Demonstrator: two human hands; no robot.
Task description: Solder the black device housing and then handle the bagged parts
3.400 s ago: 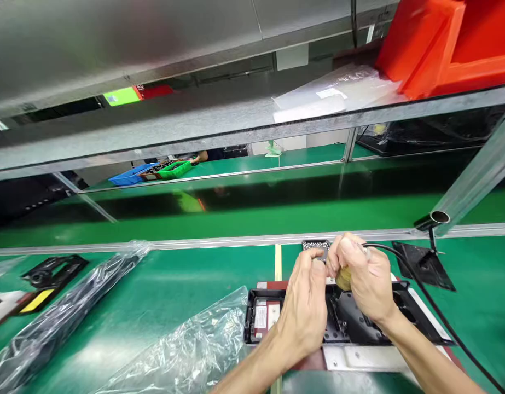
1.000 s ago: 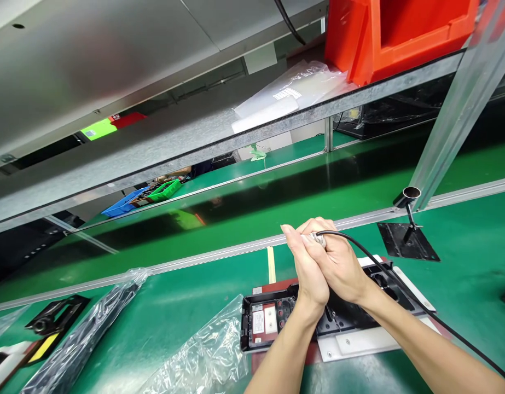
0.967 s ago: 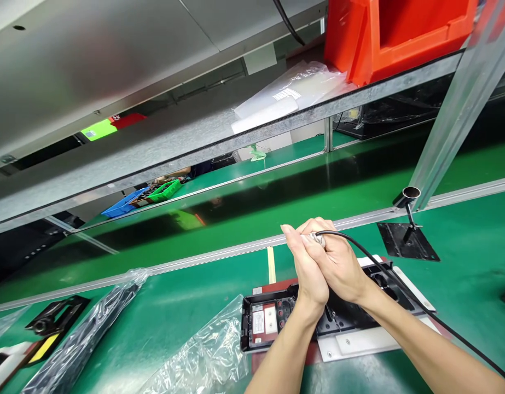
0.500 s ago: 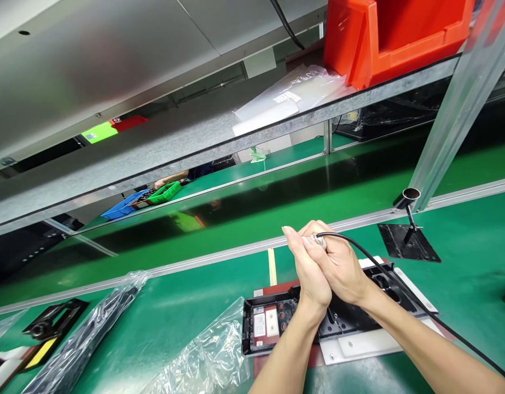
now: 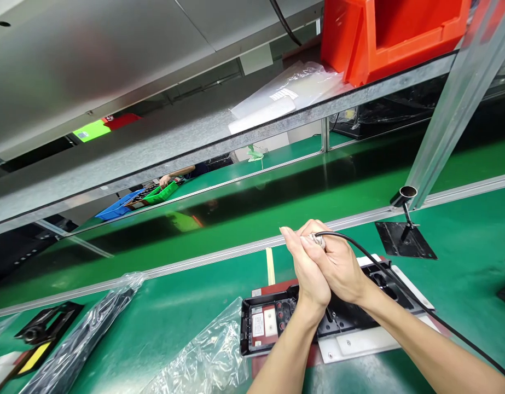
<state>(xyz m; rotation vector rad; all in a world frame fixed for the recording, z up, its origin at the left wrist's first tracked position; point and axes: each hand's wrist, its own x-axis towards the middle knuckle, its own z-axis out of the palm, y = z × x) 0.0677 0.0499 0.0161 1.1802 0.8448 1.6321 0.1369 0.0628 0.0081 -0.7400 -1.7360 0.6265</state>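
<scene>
Head view, cable fitting (image 5: 318, 240), in right hand (image 5: 337, 266)

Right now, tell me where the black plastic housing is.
In the lower right of the head view, the black plastic housing lies on a red-brown base beneath the left hand and right hand. A clear plastic bag lies by its left end.

The casing (image 5: 350, 323) looks like satin black plastic, the cable (image 5: 356, 244) smooth and rubbery, the plate (image 5: 371, 342) matt white plastic. The surface (image 5: 182, 298) is glossy, the bag (image 5: 207, 355) crinkled clear film, the bin (image 5: 359, 54) smooth plastic, the shelf (image 5: 162, 134) mottled metal.
</scene>
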